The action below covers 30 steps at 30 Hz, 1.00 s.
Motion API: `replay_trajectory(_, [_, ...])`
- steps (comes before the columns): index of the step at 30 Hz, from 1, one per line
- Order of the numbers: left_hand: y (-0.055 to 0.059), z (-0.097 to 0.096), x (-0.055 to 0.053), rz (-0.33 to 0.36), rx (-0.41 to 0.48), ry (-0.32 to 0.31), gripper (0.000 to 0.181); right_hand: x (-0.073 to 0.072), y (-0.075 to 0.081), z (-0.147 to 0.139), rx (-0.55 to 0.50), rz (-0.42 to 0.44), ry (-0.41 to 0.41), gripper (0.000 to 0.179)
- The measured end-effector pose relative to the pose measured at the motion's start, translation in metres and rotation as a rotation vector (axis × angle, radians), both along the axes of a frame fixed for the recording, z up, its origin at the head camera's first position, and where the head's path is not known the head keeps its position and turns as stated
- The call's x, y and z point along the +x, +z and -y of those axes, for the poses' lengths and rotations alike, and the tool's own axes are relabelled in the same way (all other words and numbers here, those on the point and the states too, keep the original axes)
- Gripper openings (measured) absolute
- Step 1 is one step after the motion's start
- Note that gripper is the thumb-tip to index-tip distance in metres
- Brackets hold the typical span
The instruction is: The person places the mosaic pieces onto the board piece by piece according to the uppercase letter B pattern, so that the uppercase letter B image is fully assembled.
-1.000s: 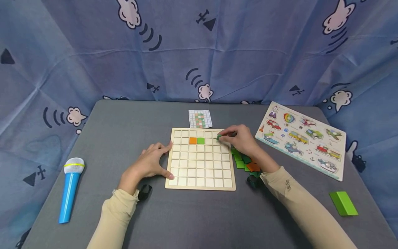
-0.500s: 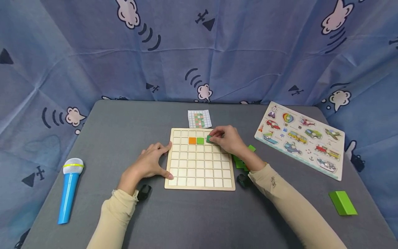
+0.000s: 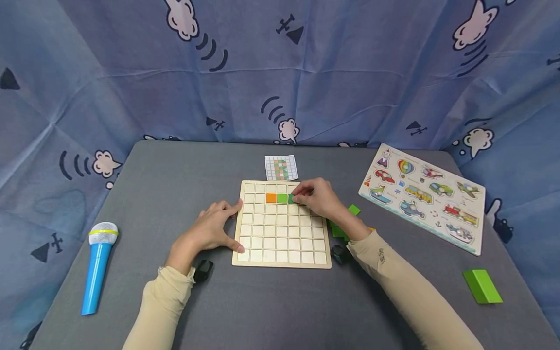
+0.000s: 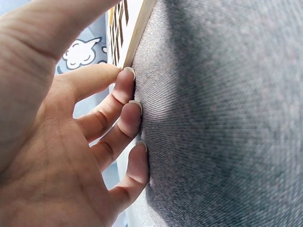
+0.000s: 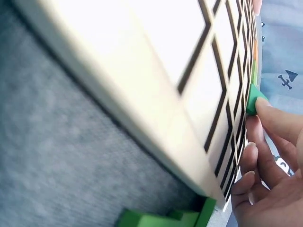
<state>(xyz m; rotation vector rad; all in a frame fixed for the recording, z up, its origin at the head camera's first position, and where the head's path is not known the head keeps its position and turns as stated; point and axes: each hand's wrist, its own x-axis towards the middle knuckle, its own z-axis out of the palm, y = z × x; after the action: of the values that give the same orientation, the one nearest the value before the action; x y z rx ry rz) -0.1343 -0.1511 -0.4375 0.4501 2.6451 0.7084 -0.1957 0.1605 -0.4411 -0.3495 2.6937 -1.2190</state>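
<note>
A square wooden grid board lies mid-table. In its second row from the back sit an orange tile and a light green tile, side by side. Just right of them, my right hand pinches a dark green tile between thumb and fingertips. The right wrist view shows this green tile tilted at the grid, partly behind the thumb. My left hand is spread along the board's left side, index fingertip and thumb on its edge. Its other fingers rest on the cloth.
Loose green tiles lie beside the board's right edge, partly under my right forearm. A small pattern card lies behind the board. Farther right are a picture puzzle board and a green block; at left lies a toy microphone.
My right hand has moved left over the board with the dark green tile, from near the right edge to beside the light green tile. The left hand has stayed put.
</note>
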Motion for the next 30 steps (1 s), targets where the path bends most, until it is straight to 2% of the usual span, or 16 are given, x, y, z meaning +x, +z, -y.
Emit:
replay_trajectory(12, [-0.001,-0.001,-0.001,0.003,-0.003,-0.005,0.126,-0.003,-0.002,0.003,0.019,0.014,-0.011,0.006])
replay_trajectory(20, [-0.001,0.000,-0.001,0.000,0.003,-0.006,0.126,0.001,0.001,0.005,0.054,0.017,-0.024,0.007])
replay_trajectory(26, [-0.002,-0.001,-0.002,0.000,-0.002,-0.008,0.127,0.009,0.007,-0.008,0.098,-0.015,-0.030,0.009])
replay_trajectory(30, [-0.001,-0.001,-0.002,-0.002,0.003,-0.007,0.126,0.013,0.010,-0.026,0.075,-0.019,-0.029,0.011])
